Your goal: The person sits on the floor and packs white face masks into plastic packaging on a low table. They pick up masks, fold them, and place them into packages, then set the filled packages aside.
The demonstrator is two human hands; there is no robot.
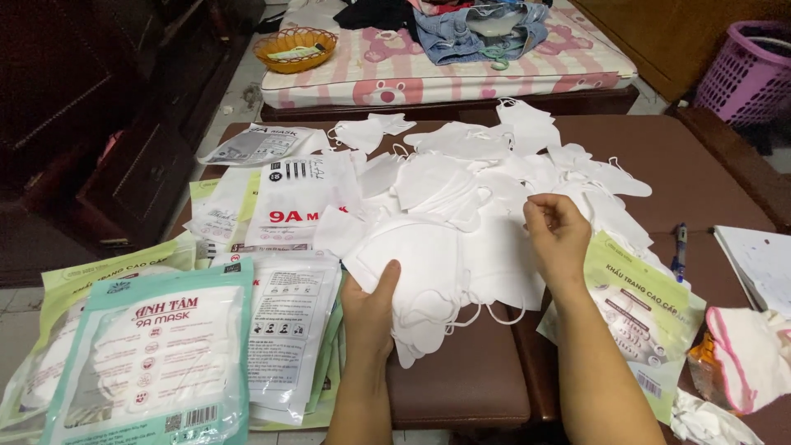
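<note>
Left hand [369, 306] is clamped on the near edge of a stack of white face masks [428, 280] at the front of the brown desk [700, 181]; right hand [559, 239], just right of the stack, is pinched shut on what looks like a thin ear loop, though the grip is too small to be sure. To do this well, I'd keep the stack's edges squared under the left thumb and lift one mask at a time from the loose pile [494, 156] behind the stack, so loops don't snag. Sealed mask packets [156, 354] lie left of the stack, well apart from the hands.

Left hand [371, 309] raised palm-inward, thumb up in a clasping grip, right hand [559, 235] curled, fingertips pinched.
</note>
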